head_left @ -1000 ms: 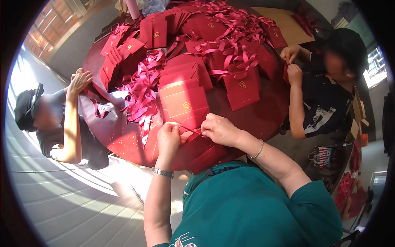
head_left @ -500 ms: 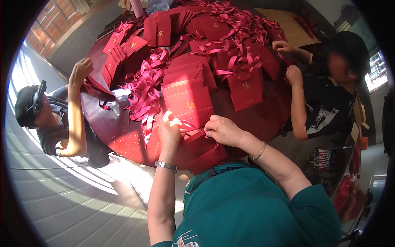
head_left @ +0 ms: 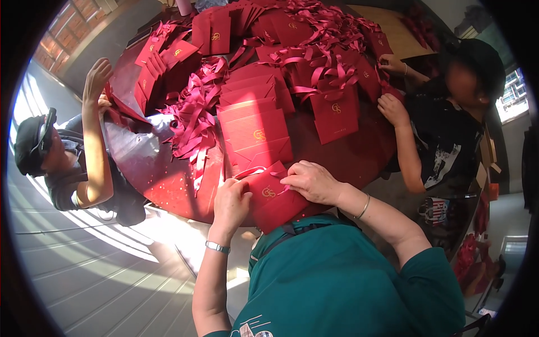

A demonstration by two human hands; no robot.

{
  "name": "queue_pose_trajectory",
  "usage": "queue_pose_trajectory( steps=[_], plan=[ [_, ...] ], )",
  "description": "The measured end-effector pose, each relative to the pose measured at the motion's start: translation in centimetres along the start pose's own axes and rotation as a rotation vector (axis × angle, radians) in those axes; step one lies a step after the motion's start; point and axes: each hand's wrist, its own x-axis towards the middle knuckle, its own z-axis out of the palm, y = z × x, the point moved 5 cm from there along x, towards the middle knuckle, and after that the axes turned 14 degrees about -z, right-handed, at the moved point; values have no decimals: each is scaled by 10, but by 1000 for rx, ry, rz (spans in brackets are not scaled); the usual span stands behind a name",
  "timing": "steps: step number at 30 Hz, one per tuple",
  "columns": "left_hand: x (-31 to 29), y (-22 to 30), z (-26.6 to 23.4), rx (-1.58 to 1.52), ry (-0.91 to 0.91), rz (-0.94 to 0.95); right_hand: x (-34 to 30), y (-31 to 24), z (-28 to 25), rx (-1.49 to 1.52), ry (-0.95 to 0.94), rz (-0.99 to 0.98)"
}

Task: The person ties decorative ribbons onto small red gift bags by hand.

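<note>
A red paper gift bag (head_left: 268, 197) with a gold emblem lies tilted at the near table edge, close to my body. My left hand (head_left: 231, 203) is closed on its left edge, the thumb against the front. On the right side, my right hand (head_left: 315, 183) is closed at the upper edge, with a short bit of pink ribbon (head_left: 284, 190) showing at its fingertips. A ribbon loop (head_left: 251, 172) arches over the bag's top between both hands. Just beyond stands a row of red gift bags (head_left: 255, 124), overlapping one another.
Loose red ribbons (head_left: 197, 115) are heaped left of the row. More bags (head_left: 337, 115) and ribbons cover the far part of the round red table (head_left: 168, 188). One person (head_left: 98, 163) works at the left, another (head_left: 429, 135) at the right, both with hands at the table.
The bag at my hands has come up so that its emblem faces me. My left hand has moved down and gripped its edge; my right hand has shifted slightly right and down.
</note>
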Motion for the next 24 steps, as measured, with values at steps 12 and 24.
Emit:
queue_pose_trajectory(
  steps=[12, 24],
  plan=[
    [5, -18, 16, -85, -10, -84, 5, 0, 35, -177, -397, -23],
    [9, -25, 19, -135, -99, -165, -13, 18, 26, -146, -307, 150]
  ],
)
